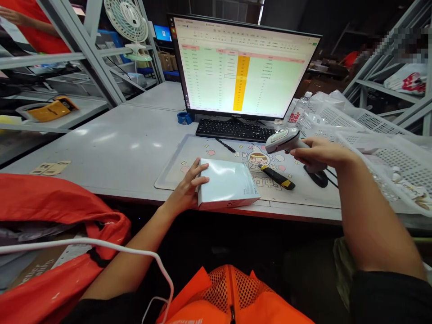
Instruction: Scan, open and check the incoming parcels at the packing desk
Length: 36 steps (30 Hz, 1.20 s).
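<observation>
My left hand (187, 186) grips the left side of a pale blue-white box (227, 180), its fingers lying over the top edge. The box is tilted at the front edge of the desk mat (178, 166). In my right hand (317, 153) is a grey-white barcode scanner (282, 140), its head pointing left above the mat. Between the two hands a black and yellow utility knife (277, 177) lies on the mat. A black pen (225, 145) rests farther back. Below the scanner hand, a black mouse (316, 177) is partly covered.
Behind the mat stand a black keyboard (234, 130) and a monitor (243, 72) showing a spreadsheet. White plastic baskets (381, 157) and a bottle (300, 108) are at right. A roll of blue tape (184, 118) sits left of the keyboard. A red bag (60, 193) hangs at the left.
</observation>
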Each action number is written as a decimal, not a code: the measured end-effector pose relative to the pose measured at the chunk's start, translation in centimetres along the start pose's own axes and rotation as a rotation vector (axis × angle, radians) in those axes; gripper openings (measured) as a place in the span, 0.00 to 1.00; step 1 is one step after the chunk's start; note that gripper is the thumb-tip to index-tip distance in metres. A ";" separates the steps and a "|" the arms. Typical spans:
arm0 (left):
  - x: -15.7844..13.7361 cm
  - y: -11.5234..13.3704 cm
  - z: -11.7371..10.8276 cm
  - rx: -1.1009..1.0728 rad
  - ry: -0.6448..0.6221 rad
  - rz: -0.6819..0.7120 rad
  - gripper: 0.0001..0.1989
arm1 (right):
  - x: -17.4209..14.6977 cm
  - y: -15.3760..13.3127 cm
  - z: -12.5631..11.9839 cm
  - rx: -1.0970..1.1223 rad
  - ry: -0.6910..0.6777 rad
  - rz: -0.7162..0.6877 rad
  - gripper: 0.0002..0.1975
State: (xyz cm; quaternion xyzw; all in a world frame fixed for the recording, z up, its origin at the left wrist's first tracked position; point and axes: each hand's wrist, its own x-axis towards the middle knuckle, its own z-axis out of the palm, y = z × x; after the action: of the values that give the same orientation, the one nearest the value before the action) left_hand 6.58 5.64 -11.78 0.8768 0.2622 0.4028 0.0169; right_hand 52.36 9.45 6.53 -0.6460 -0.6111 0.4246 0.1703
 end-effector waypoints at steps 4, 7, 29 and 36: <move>-0.5 0.6 -4.0 0.104 -0.275 -0.257 0.25 | -2.3 -1.7 0.0 0.012 -0.123 -0.014 0.25; 2.8 3.3 -6.2 0.094 -0.268 -0.352 0.22 | -2.0 -2.0 0.6 -0.042 -0.130 -0.020 0.26; 12.5 5.4 4.4 0.082 -0.740 -0.289 0.41 | 0.4 -1.5 1.1 -0.272 -0.167 -0.155 0.25; 12.6 6.3 4.1 0.025 -0.736 -0.345 0.31 | 0.0 -4.6 1.3 -0.469 -0.220 -0.151 0.26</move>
State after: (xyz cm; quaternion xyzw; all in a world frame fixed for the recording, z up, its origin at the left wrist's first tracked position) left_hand 19.13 6.95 -4.22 0.9056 0.3870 0.0503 0.1661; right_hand 48.39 9.94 9.18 -0.5703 -0.7539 0.3255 -0.0202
